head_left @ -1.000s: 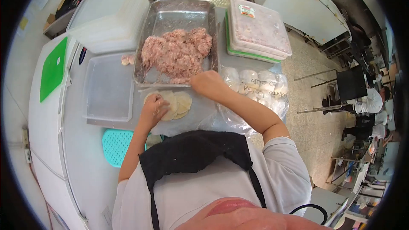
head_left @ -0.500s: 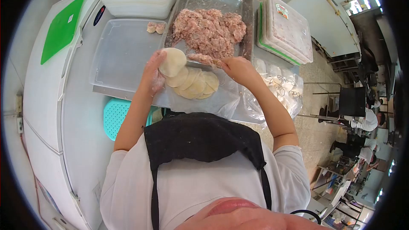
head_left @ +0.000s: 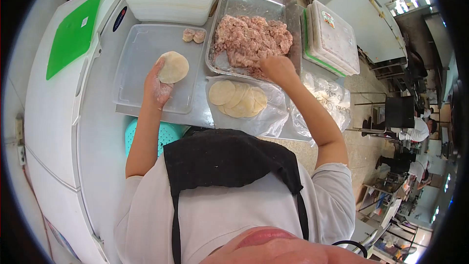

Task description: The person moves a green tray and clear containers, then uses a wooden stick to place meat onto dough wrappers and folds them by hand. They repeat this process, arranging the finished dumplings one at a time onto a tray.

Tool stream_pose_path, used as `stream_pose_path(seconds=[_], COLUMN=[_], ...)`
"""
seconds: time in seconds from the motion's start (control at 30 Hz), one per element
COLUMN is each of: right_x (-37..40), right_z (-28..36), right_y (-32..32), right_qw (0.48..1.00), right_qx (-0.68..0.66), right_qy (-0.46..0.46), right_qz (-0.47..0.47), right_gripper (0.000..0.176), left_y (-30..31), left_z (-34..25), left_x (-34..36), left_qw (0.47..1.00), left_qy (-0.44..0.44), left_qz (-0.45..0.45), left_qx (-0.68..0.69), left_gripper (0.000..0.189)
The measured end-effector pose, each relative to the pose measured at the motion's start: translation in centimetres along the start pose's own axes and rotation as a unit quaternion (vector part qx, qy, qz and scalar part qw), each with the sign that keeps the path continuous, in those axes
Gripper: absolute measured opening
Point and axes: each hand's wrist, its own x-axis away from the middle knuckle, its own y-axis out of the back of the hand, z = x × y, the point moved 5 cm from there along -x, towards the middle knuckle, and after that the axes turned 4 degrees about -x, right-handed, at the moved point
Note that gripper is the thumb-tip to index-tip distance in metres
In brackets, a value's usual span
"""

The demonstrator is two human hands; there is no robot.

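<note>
One wrapper [head_left: 172, 67] sits in the left hand [head_left: 156, 88], the grip cupped on its edge, above the tray [head_left: 129, 76]; two dumplings [head_left: 193, 35] lie at the tray's far corner; the right hand [head_left: 276, 67] touches the meat [head_left: 251, 39] in the pan [head_left: 254, 1], its grip curled, clamped on something or not I cannot tell; a stack [head_left: 238, 99] lies just before the pan, on the surface [head_left: 97, 132].

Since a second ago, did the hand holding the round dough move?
Yes. The left hand was on the dough stack; now it holds one dough round to the stack's left, over the clear tray.
</note>
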Motion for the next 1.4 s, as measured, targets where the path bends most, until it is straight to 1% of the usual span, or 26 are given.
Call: stream_pose_path(seconds=[0.07,0.1,0.13,0.23,0.27,0.33,0.37,0.43,0.47,0.53,0.57,0.6,0.67,0.7,0.77,0.8,0.87,0.93,0.97,1.1,1.17,1.2,1.27,1.3,1.37,1.4], right_x=[0.6,0.6,0.8,1.3,1.6,2.7,3.1,3.3,3.5,3.6,3.5,3.7,4.2,5.0,6.6,7.3,8.6,8.5,8.5,8.4,9.0,8.8,8.3,8.2,7.5,7.4], right_z=[2.4,3.1,3.3,2.4,1.9,0.5,-0.3,-1.6,-2.0,-2.0,-1.7,-1.3,-0.8,-1.8,-3.6,-4.1,-4.0,-3.8,-4.1,-7.6,-7.3,-7.0,-6.2,-6.6,-7.9,-8.5], right_y=[0.7,-0.6,-0.8,-0.5,-0.9,-1.4,-1.5,-0.5,0.1,1.0,0.8,-0.1,-1.0,-1.2,0.3,2.1,5.3,4.0,3.4,4.3,7.4,6.8,5.5,5.4,5.8,5.8], right_qw=[0.990,0.988,0.988,0.972,0.973,0.881,0.883,0.835,0.834,0.706,0.667,0.667,0.795,0.794,0.916,0.915,0.955,0.952,0.950,0.970,0.967,0.966,0.951,0.950,0.908,0.905], right_qx=[-0.094,-0.085,-0.083,-0.223,-0.221,-0.463,-0.458,-0.527,-0.524,-0.671,-0.710,-0.711,-0.579,-0.579,-0.343,-0.342,-0.278,-0.286,-0.292,-0.238,-0.232,-0.236,-0.293,-0.296,-0.384,-0.391], right_qy=[0.073,0.015,0.010,-0.015,-0.020,-0.077,-0.089,-0.148,-0.157,-0.222,-0.219,-0.219,-0.133,-0.135,-0.027,-0.028,-0.098,-0.085,-0.070,-0.033,-0.015,-0.010,0.012,0.019,0.090,0.099], right_qz=[0.073,0.128,0.127,0.070,0.065,0.059,0.047,-0.061,-0.073,-0.035,-0.042,-0.051,-0.122,-0.129,-0.208,-0.214,-0.043,-0.069,-0.088,-0.045,-0.106,-0.106,-0.100,-0.099,-0.141,-0.138], right_gripper=[0.021,0.023,0.023,0.030,0.030,0.032,0.032,0.034,0.034,0.035,0.034,0.034,0.037,0.037,0.030,0.030,0.026,0.024,0.022,0.023,0.022,0.022,0.024,0.024,0.021,0.021], left_y=[0.3,0.2,0.0,-1.2,-1.9,-3.8,-5.2,-8.6,-10.4,-14.0,-15.7,-17.4,-20.6,-19.3,-18.6,-18.2,-17.9,-18.1,-18.5,-21.4,-21.1,-20.9,-20.9,-20.5,-20.3,-20.5], left_z=[0.2,0.3,0.4,1.5,2.1,4.0,5.0,7.3,8.2,10.3,11.2,11.1,10.3,11.6,12.7,12.9,13.5,13.9,14.1,12.8,12.4,12.5,13.0,12.8,12.6,12.3], left_x=[-0.6,-0.9,-1.3,-2.3,-2.5,-3.0,-3.4,-3.9,-4.0,-3.6,-3.8,-3.6,-2.7,-5.0,-5.6,-5.6,-5.7,-5.6,-5.5,-2.3,-1.9,-2.1,-2.9,-3.0,-2.9,-2.1], left_qw=[1.000,0.999,0.999,0.998,0.998,0.999,0.999,0.998,0.998,0.991,0.988,0.988,0.982,0.979,0.983,0.986,0.991,0.994,0.991,0.994,0.998,0.999,0.991,0.991,0.973,0.974], left_qy=[0.003,-0.002,-0.007,-0.031,-0.032,-0.016,-0.012,0.030,0.034,0.094,0.106,0.106,0.118,0.124,0.090,0.058,0.040,0.045,0.066,0.069,0.041,0.037,0.038,0.033,0.065,0.057], left_qz=[-0.021,-0.028,-0.034,-0.019,-0.012,-0.016,0.001,0.047,0.061,0.067,0.082,0.089,0.074,0.119,0.110,0.095,0.072,0.055,0.055,0.037,0.023,0.018,0.053,0.047,0.095,0.086], left_qx=[0.021,0.016,0.011,-0.059,-0.061,-0.033,-0.036,0.007,0.002,0.060,0.076,0.072,0.130,0.108,0.114,0.121,0.106,0.079,0.106,0.079,0.037,0.036,0.121,0.122,0.201,0.200], left_gripper=[0.035,0.035,0.035,0.036,0.036,0.036,0.036,0.036,0.036,0.037,0.042,0.042,0.048,0.055,0.061,0.067,0.069,0.069,0.054,0.055,0.053,0.053,0.046,0.046,0.042,0.042])
